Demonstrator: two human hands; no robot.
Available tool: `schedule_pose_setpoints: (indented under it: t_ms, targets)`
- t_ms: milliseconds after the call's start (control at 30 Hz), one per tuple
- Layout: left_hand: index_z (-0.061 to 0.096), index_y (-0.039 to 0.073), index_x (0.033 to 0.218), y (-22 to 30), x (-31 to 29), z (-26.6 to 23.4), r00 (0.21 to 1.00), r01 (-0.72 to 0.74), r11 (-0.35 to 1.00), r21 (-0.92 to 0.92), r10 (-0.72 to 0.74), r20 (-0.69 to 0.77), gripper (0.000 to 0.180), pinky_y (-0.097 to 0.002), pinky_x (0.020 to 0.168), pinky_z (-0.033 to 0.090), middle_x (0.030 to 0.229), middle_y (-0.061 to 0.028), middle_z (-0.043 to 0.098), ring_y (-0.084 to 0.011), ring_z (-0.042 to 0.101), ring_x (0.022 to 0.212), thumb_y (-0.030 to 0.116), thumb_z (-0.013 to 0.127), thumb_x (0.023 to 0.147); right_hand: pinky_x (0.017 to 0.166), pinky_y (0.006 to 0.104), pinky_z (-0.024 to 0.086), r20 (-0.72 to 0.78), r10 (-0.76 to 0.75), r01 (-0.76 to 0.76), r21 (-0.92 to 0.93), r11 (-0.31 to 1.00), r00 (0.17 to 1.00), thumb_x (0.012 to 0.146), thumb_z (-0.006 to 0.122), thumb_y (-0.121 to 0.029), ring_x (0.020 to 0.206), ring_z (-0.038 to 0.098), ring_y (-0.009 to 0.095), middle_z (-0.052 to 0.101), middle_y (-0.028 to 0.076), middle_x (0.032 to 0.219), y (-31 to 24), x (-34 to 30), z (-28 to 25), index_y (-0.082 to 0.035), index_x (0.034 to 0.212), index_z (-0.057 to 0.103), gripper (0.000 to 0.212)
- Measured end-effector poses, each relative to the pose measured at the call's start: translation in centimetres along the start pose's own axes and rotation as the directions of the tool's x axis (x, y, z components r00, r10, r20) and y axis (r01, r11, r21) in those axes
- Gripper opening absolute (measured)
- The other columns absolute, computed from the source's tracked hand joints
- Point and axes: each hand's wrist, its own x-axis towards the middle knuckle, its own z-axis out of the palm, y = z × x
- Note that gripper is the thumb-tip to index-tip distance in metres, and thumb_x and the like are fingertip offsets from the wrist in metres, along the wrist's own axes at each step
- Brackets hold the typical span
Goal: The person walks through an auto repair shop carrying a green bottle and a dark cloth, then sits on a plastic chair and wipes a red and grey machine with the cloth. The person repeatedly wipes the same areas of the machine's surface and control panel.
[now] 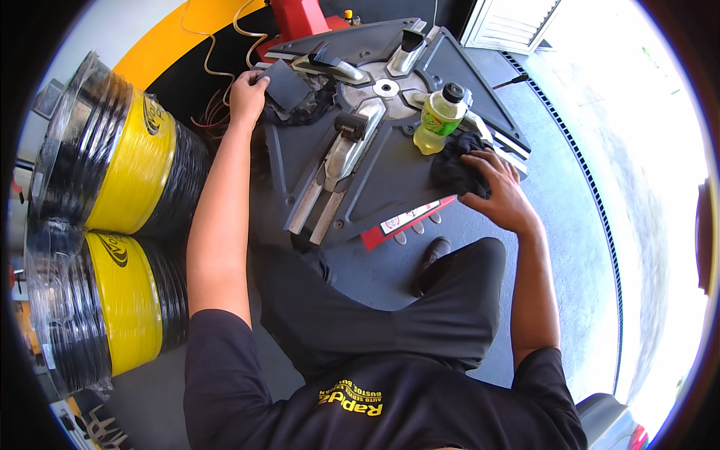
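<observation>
My left hand [249, 96] pinches the edge of a dark grey square sheet [286, 85], which looks like sandpaper, at the left of a tyre changer's turntable [375, 161]. Beneath and beside the sheet lies a crumpled black cloth [321, 105]. On the right side, my right hand [504, 193] grips a bunched black cloth [456, 166] against the turntable, fingers and thumb around its edge. Just beyond that cloth stands a clear bottle [438, 124] with a green label, a black cap and yellowish liquid inside. The underside of each hand's grip is hidden.
Metal clamp jaws [358, 142] rise from the turntable around its central hub [385, 88]. Wrapped black and yellow tyre stacks [135, 161] stand close on my left. A red machine part [300, 19] is behind, with loose hoses near it. A red pedal panel [405, 223] juts out below.
</observation>
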Motion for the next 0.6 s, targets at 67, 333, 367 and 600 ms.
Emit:
schedule_pose_setpoints:
  t_ms: [67, 333, 367, 600]
  targets:
    - [0.075, -0.003, 0.120, 0.7, -1.0, -0.1, 1.000, 0.024, 1.000, -0.001, -0.024, -0.008, 0.030, -0.0351, 0.093, 0.055, 0.113, -0.0139, 0.079, -0.0222, 0.074, 0.104, 0.016, 0.077, 0.097, 0.134, 0.0544, 0.023, 0.020, 0.011, -0.012, 0.055, 0.998, 1.000, 0.088, 0.083, -0.055, 0.156, 0.041, 0.041, 0.049, 0.016, 0.165, -0.7, 0.1, -1.3, -0.016, 0.162, 0.054, 0.089]
    - [0.069, 0.003, 0.125, 7.2, -6.4, -5.5, 0.992, 0.035, 0.590, -0.806, -0.119, -0.044, 0.023, -0.0331, 0.097, 0.055, 0.118, -0.0070, 0.074, -0.0179, 0.070, 0.112, 0.011, 0.070, 0.103, 0.120, 0.0498, 0.047, -0.316, 0.181, 0.075, 0.654, 0.753, 0.931, 0.085, 0.093, -0.055, 0.143, 0.061, 0.036, 0.065, 0.026, 0.148, -2.1, 8.2, 2.8, -0.006, 0.168, 0.039, 0.110]
    - [0.069, 0.003, 0.128, 7.3, -7.7, -6.9, 0.995, 0.023, 0.584, -0.811, -0.092, -0.039, 0.025, -0.0320, 0.100, 0.054, 0.120, -0.0068, 0.073, -0.0171, 0.069, 0.114, 0.010, 0.069, 0.103, 0.117, 0.0479, 0.050, -0.314, 0.173, 0.074, 0.642, 0.764, 0.934, 0.085, 0.094, -0.054, 0.138, 0.064, 0.034, 0.067, 0.026, 0.145, -2.3, 9.4, 3.1, -0.004, 0.165, 0.042, 0.108]
    - [0.067, 0.005, 0.142, 8.0, -23.8, -11.3, 0.982, 0.186, 0.836, -0.516, -0.172, 0.074, 0.038, -0.0306, 0.113, 0.043, 0.135, -0.0050, 0.068, -0.0136, 0.059, 0.124, 0.005, 0.069, 0.104, 0.105, 0.0429, 0.058, -0.304, 0.122, 0.083, 0.582, 0.809, 0.945, 0.086, 0.095, -0.046, 0.121, 0.073, 0.030, 0.073, 0.023, 0.131, -5.8, 8.9, 3.5, 0.003, 0.144, 0.051, 0.088]
